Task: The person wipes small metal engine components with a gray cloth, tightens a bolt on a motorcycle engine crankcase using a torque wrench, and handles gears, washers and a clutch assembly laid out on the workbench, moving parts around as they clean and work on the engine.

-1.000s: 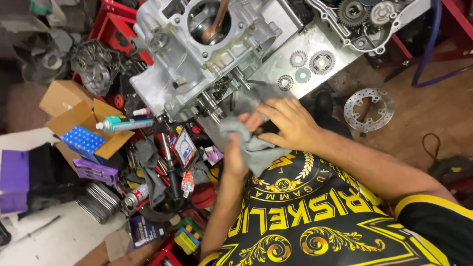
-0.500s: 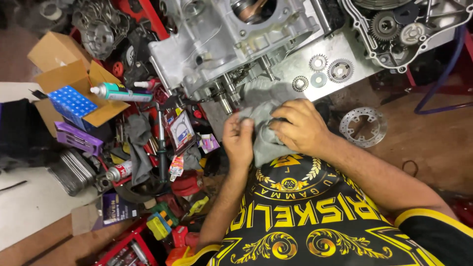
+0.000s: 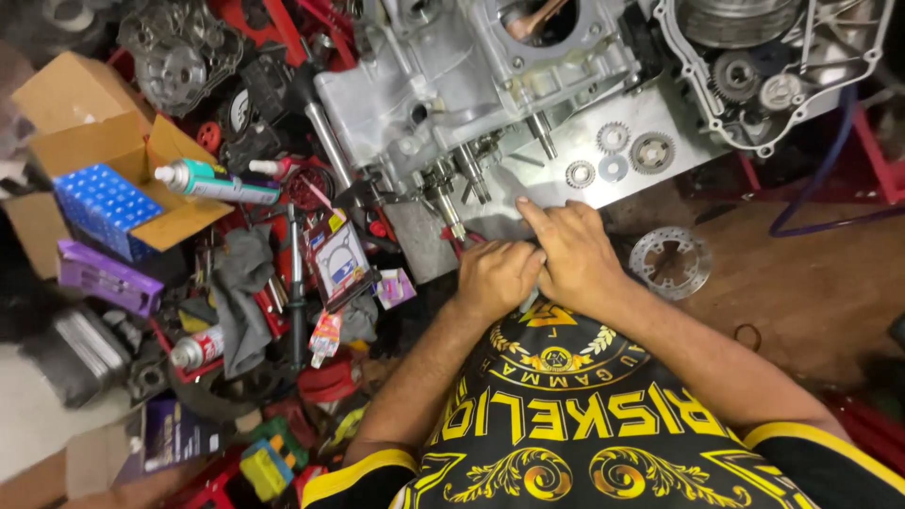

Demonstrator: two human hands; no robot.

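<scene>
Both hands meet at centre, left hand (image 3: 495,276) touching right hand (image 3: 575,254), just below the grey cast-metal engine case (image 3: 471,85). Three small steel gears (image 3: 613,155) lie on a flat metal plate (image 3: 660,118) right of the case. A perforated steel brake disc (image 3: 671,263) lies on the floor right of the hands. An open brown cardboard box (image 3: 104,141) sits far left.

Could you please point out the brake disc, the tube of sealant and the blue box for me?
brake disc (image 3: 671,263), head view, on its perforated ring.
tube of sealant (image 3: 219,184), head view, mid-body.
blue box (image 3: 102,204), head view, dotted top face.
</scene>
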